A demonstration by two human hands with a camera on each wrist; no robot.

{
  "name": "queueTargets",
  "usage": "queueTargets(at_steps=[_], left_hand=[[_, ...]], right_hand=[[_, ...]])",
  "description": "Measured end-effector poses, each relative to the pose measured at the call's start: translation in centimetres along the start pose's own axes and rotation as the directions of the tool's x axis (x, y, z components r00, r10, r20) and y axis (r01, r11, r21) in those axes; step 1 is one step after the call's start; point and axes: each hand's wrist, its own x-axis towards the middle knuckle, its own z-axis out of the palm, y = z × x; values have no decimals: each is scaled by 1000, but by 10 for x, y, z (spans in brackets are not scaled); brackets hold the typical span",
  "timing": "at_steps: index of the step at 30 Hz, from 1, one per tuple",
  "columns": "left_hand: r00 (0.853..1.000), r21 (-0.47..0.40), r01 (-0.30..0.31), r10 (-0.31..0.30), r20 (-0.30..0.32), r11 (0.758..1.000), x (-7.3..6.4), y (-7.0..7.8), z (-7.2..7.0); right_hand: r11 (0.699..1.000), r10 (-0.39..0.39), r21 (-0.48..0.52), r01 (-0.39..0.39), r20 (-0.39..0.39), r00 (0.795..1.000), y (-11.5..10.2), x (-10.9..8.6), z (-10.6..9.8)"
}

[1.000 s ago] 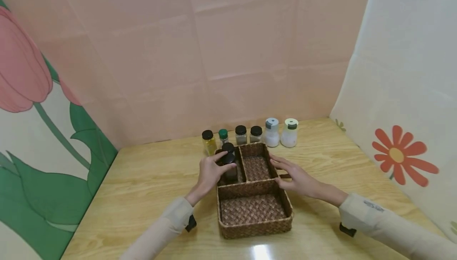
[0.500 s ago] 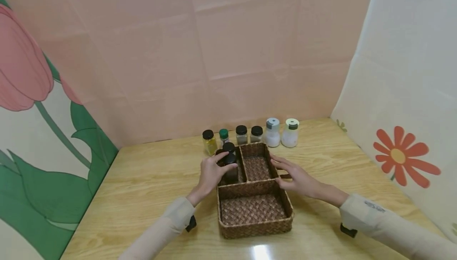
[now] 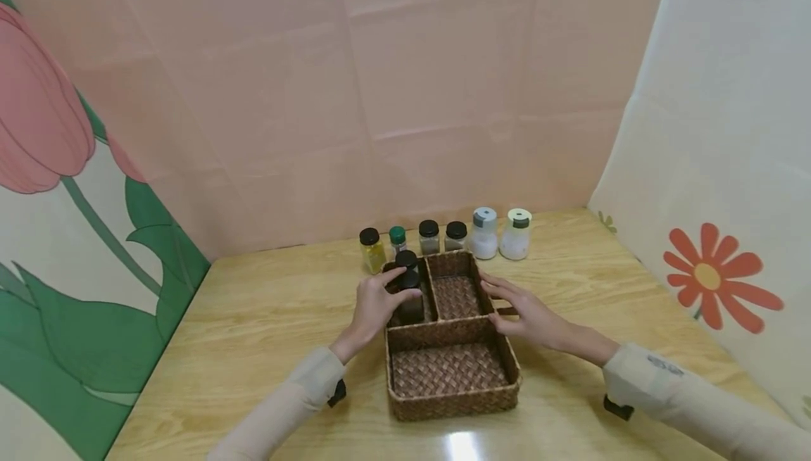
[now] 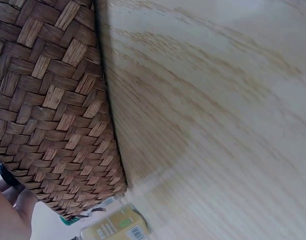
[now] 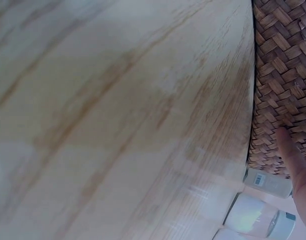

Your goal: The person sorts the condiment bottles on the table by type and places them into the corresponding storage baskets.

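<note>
A brown woven basket (image 3: 453, 405) with three compartments stands on the table. In its back left compartment are two black-lidded jars, the rear jar (image 3: 406, 260) and the front jar (image 3: 412, 306). My left hand (image 3: 374, 304) pinches the front jar near its lid between thumb and fingers; its lower part is hidden. My right hand (image 3: 526, 313) touches the basket's right side, its fingers and thumb spread along the rim. In the right wrist view one straight finger (image 5: 291, 152) lies against the woven outer wall.
Behind the basket stand a yellow jar (image 3: 373, 253), a green-capped jar (image 3: 398, 237), two black-lidded jars (image 3: 429, 239) and two white shakers (image 3: 484, 236) (image 3: 514, 237). Cloth backdrops rise at the wooden table's (image 3: 272, 313) back and sides.
Both hands keep their places on the jar and the basket. The head view has shifted very slightly; nothing else visibly moves.
</note>
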Motion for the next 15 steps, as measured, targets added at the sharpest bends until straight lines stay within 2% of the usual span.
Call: queueTargets(at_steps=[8,15], left_hand=[[999,-18,14,-13,46,1000,1,1,-5],[1000,-26,-5,5,8,1000,2,1,-8]], right_hand=[[1000,3,-9,-3,5,1000,-2,2,-2],[1000,6,-11,-6,3,1000,-2,1,-2]])
